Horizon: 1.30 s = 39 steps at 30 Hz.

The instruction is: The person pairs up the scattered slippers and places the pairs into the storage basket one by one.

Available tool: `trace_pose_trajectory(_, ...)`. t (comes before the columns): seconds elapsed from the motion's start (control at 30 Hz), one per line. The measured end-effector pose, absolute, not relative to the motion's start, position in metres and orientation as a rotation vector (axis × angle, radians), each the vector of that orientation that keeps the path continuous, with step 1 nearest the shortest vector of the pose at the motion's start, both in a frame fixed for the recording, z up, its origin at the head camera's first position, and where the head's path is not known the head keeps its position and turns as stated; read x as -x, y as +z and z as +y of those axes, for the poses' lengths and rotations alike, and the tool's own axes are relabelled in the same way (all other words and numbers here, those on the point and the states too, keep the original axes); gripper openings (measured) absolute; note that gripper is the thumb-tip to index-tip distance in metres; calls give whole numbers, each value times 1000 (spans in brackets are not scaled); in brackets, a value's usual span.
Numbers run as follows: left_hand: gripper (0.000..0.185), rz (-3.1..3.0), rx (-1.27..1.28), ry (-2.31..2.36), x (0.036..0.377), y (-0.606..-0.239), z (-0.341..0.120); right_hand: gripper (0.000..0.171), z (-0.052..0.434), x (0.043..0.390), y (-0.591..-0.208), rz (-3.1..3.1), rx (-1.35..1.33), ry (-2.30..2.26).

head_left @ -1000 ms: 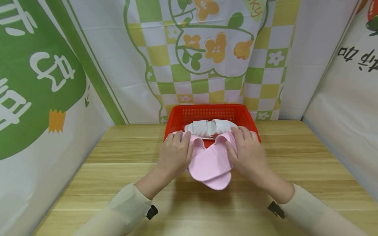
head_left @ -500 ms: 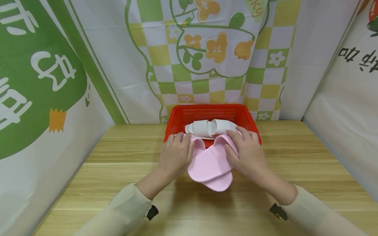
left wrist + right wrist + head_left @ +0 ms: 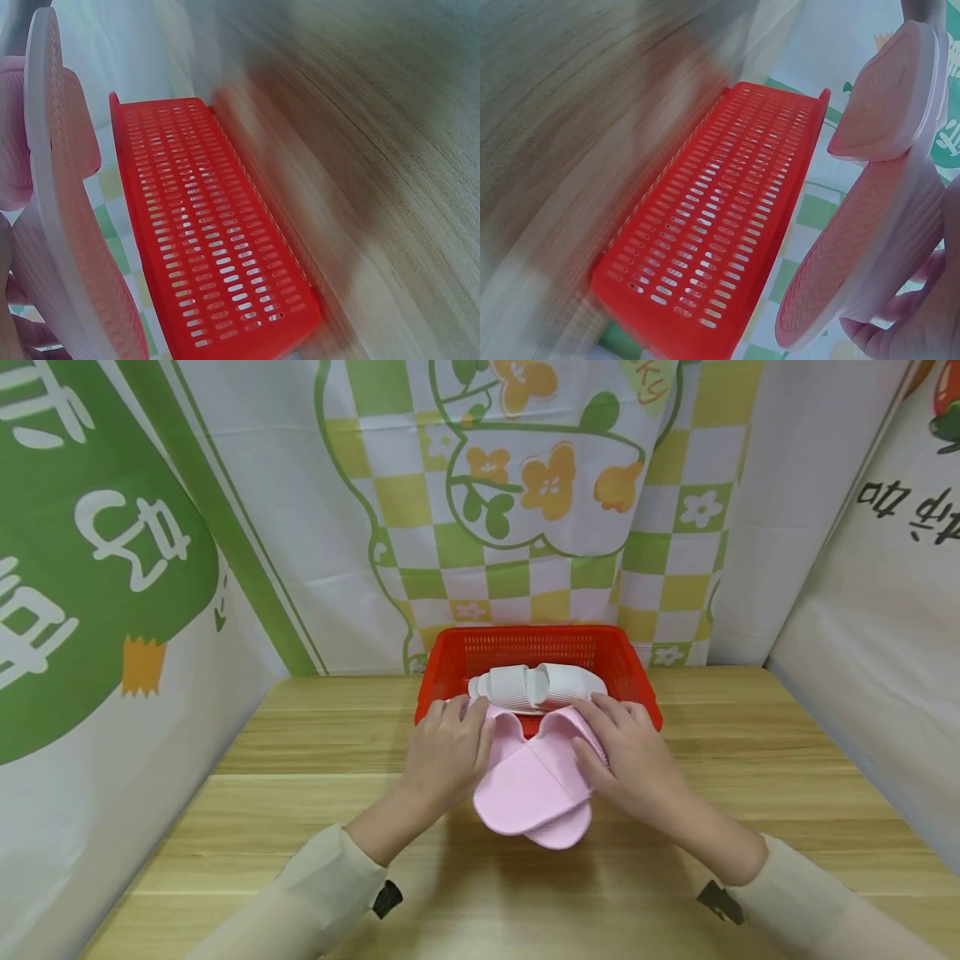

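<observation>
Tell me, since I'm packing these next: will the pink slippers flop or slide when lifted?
The pink slippers probably stay fairly stiff: their soles look thick and keep shape between the left hand and right hand. Ribbed undersides suggest decent grip. They look like foam, so likely light.

Count on inspection: two pink slippers [image 3: 534, 781], overlapping one another. Two white slippers [image 3: 536, 686], side by side. One red basket [image 3: 540, 647]. One wooden bench [image 3: 247, 793]. Two hands present: one left hand [image 3: 444, 756], one right hand [image 3: 628, 753]. Four slippers in total.
</observation>
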<state>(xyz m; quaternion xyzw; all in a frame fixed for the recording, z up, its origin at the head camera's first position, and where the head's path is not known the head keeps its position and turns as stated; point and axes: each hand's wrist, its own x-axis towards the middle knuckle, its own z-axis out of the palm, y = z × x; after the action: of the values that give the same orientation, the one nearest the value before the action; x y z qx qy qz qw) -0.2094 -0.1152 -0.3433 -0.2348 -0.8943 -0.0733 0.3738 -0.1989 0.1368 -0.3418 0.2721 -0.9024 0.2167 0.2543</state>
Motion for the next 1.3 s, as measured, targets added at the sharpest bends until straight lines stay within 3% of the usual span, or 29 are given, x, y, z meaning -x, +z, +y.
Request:
trace_pose_trajectory(0.83,34,-2458,492,-178,205,-341,-108,46,123,200,-341,-2377,-447,464)
trace_pose_trajectory(1.3,35,-2445,478,-199,207,-340,-117,89,137,198,-341,-2292,-806,492)
